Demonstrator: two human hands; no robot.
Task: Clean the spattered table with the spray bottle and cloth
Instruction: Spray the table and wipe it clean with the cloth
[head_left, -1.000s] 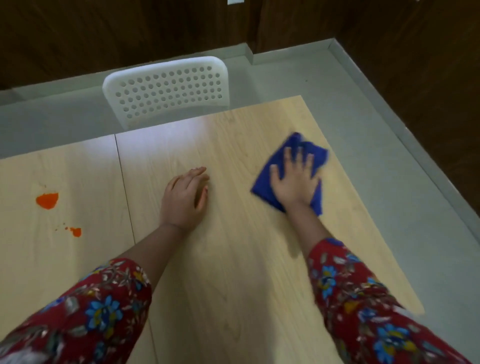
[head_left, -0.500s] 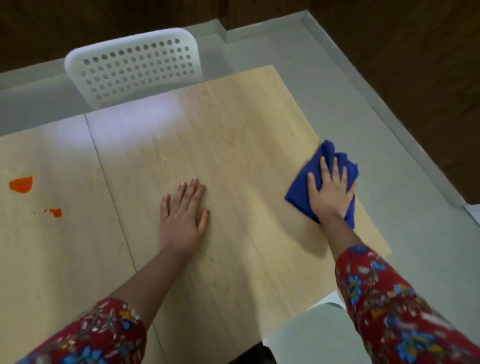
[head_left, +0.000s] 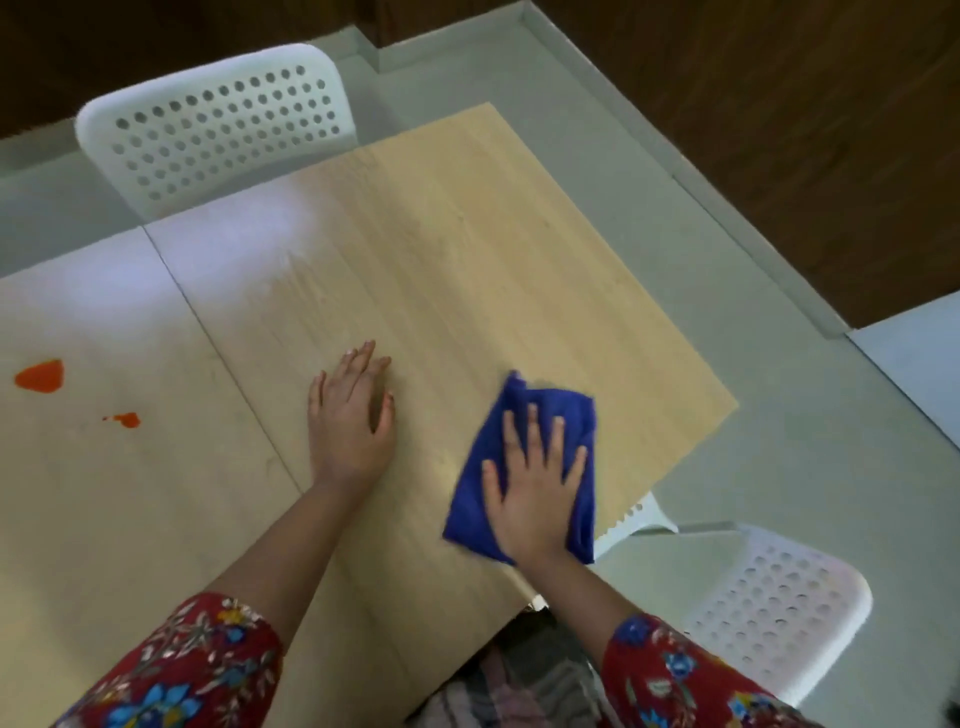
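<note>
In the head view, our right hand (head_left: 532, 486) presses the cloth (head_left: 550, 397) flat on the counter (head_left: 467, 249), fingers spread. Our left hand (head_left: 348, 421) lies flat, holding nothing. Orange spatters (head_left: 40, 375) sit well left of it. No spray bottle shows, and wiping them dry could smear them.

cloth (head_left: 524, 467) on table (head_left: 467, 260), right; spatters (head_left: 40, 375) far left

Blue cloth (head_left: 480, 483) folded, flat on wood table (head_left: 467, 270) nr right edge; 2 orange spatters (head_left: 40, 375) far left.
</note>
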